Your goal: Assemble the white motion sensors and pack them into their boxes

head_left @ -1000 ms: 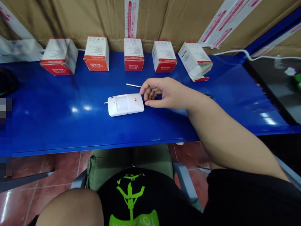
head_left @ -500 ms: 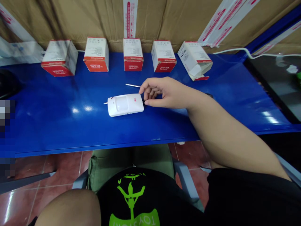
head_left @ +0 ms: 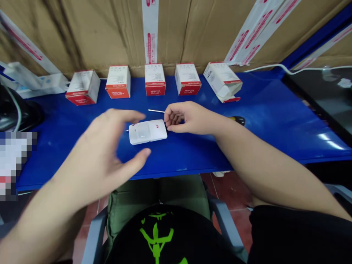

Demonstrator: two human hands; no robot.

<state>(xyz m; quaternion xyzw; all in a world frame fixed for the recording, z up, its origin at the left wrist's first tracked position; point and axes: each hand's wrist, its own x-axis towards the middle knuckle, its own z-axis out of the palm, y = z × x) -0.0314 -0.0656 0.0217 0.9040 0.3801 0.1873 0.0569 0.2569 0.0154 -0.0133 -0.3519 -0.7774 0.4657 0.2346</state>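
Note:
A white motion detector (head_left: 148, 131) lies flat on the blue table (head_left: 198, 152). A thin metal tip sticks out at its left end. My left hand (head_left: 107, 150), slightly blurred, hovers at that end with thumb and fingers spread wide, nothing held between them. At the other end is my right hand (head_left: 187, 119), its fingers loosely curled and the thumb apart from them. The fingertips are at the detector's edge; whether they touch it is unclear. Behind the right hand lies a screwdriver (head_left: 156, 110), partly hidden by the hand and forearm; its dark handle end shows beyond the wrist.
Several red and white detector boxes stand in a row along the back, among them a closed box (head_left: 155, 79) and an open-flapped box (head_left: 223, 82) at the right. A cardboard wall (head_left: 173, 33) rises behind. A white cable (head_left: 264, 68) runs at back right. Black equipment (head_left: 24, 110) sits at left.
My left hand has come into view from the lower left and reached the detector's left end. My right hand stays by the other end. The view has tilted a little.

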